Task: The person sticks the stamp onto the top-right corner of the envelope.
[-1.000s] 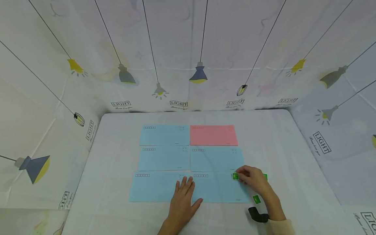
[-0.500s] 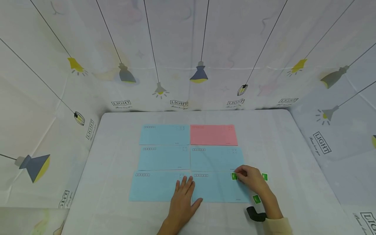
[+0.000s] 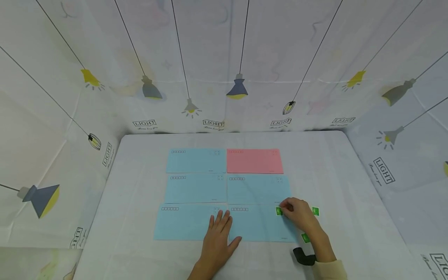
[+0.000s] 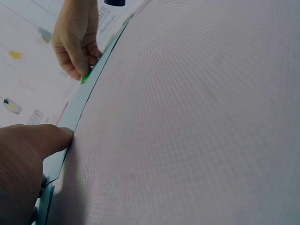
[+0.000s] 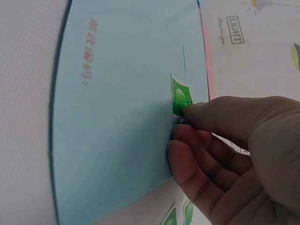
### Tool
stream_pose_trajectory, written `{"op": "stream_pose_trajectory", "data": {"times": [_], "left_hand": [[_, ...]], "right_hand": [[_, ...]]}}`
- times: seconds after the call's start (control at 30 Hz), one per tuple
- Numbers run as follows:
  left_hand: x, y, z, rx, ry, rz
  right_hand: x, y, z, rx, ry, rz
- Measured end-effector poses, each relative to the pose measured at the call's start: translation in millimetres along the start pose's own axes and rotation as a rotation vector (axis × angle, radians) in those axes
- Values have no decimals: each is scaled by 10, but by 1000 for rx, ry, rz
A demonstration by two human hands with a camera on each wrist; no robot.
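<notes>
**Green stamp (image 3: 279, 211) pinched at the corner of a blue envelope (image 3: 259, 225)**

The right hand (image 3: 299, 214) was nearly closed, its thumb and finger pinching the right edge of the green stamp, at the upper right corner of the blue envelope. Whether the stamp touched the paper fully could not be told. The left hand (image 3: 218, 241) lay with fingers straight and spread, gripping nothing, across the join with the neighbouring envelope (image 3: 182, 223). A second stamp (image 3: 315, 211) and a third stamp (image 3: 305, 237) lay nearer to the right edge of the worktop (image 3: 133, 194). Such a small piece would probably be very light, thin and easy to crease, so a gentle pinch on one edge seemed the best hold; the envelope, also light, might slide easily.
</notes>
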State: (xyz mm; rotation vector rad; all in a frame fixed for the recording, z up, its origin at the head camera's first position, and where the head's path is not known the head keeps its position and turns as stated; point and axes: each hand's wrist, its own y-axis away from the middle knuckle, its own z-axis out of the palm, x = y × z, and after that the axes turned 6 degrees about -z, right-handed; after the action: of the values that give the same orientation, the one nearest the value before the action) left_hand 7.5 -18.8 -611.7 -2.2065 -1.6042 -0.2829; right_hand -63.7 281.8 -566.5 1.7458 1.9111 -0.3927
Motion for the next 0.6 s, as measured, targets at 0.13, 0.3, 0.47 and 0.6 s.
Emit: {"op": "stream_pose_trajectory", "data": {"times": [0.13,0.3,0.47,0.6], "left_hand": [[8,5,-12,-9,0,-4],[18,6,-30,-16,3,-4],[5,8,-8,-8,-6,1],[-10,6,24,-10,-12,-2]], "right_hand": [[-22,5,4,-1,9,5],[-22,10,9,-2,14,7],[-5,3,16,-2,13,8],[5,-5,19,-1,19,3]]}}
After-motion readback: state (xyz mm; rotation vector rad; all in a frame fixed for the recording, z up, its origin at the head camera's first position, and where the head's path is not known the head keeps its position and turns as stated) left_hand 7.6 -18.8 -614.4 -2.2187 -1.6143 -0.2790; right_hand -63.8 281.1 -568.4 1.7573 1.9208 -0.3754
